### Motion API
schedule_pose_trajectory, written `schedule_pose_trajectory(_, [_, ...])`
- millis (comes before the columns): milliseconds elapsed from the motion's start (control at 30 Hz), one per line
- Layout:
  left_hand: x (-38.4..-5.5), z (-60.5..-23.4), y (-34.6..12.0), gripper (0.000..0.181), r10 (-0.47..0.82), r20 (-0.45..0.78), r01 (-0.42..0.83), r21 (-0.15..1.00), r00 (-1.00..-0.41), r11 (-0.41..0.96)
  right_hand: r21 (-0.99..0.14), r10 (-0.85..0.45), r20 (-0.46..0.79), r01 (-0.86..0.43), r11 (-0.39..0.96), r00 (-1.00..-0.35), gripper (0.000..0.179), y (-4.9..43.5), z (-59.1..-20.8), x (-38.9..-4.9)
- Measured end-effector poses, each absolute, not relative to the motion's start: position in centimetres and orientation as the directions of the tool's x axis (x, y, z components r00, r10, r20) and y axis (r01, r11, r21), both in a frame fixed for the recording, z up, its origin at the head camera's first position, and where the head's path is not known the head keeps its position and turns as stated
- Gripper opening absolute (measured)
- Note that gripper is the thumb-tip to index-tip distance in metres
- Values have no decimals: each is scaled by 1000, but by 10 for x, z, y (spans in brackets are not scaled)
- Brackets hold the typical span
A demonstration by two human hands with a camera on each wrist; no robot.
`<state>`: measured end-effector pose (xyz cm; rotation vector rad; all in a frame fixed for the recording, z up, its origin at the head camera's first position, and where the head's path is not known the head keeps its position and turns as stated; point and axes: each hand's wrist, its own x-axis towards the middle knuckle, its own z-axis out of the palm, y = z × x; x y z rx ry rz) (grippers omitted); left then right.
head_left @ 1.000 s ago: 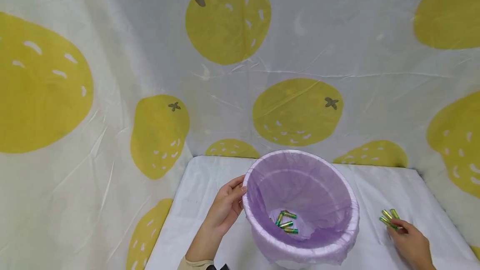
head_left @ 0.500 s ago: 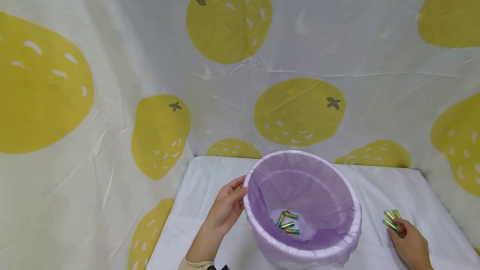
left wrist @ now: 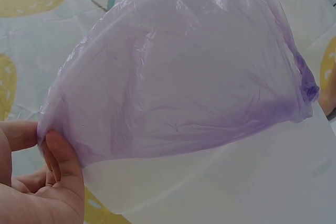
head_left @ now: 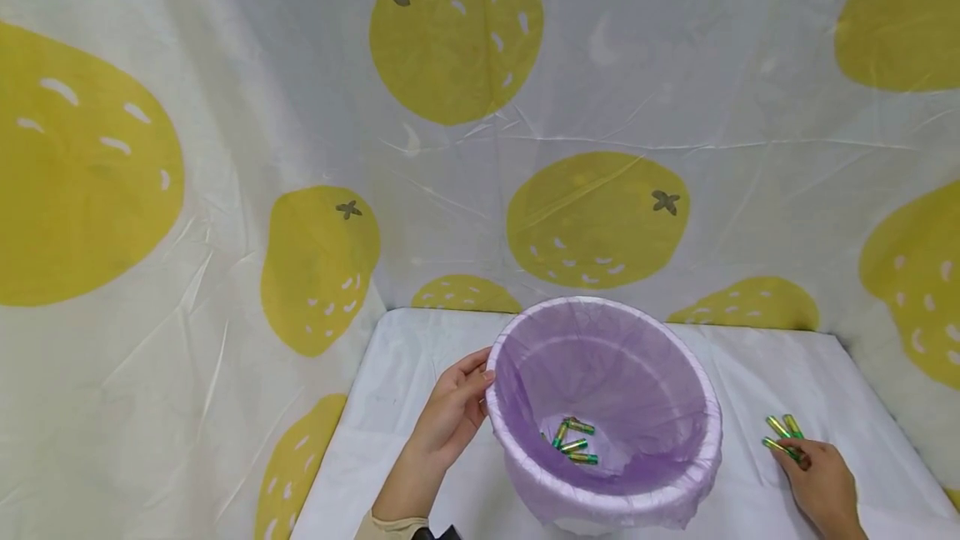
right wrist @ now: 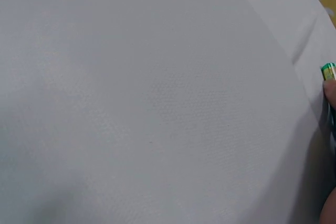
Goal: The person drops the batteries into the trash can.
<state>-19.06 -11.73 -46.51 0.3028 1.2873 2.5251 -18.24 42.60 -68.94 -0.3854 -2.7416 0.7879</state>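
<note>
A white bin with a thin purple liner bag (head_left: 600,357) over its rim stands tilted toward me in the head view. My left hand (head_left: 453,411) grips its left rim, thumb at the lip; the left wrist view shows fingers and thumb pinching the bag-covered edge (left wrist: 47,124). Several green and gold batteries (head_left: 573,446) lie at the bottom of the bin. On the right, my right hand (head_left: 821,477) pinches one battery (head_left: 777,447) low over the table. Two more batteries (head_left: 777,426) lie just beyond its fingers. Only a fingertip and a battery end (right wrist: 328,72) show in the right wrist view.
A white cloth covers the table (head_left: 420,340). Hanging fabric printed with yellow fruit (head_left: 600,219) encloses the back and both sides. White table surface lies between the bin and my right hand.
</note>
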Motion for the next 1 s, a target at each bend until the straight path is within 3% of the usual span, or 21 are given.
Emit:
schedule_pose_trajectory(400, [-191,-464,-116,43,342,44,-163,818,-939,-551,-553,315,192,163,817,-929,21,428,-682,-182])
schedule_pose_trajectory(733, [-190,-464,-115,44,324,22,-172,811,-946,-559,-595,353,134,210,776,-926,27,428,-668,-178])
schedule_pose_trajectory(1000, [-190,-463,-116,43,327,28,-171,807,-945,-565,-609,318,251,106,786,-914,22,431,-661,-175])
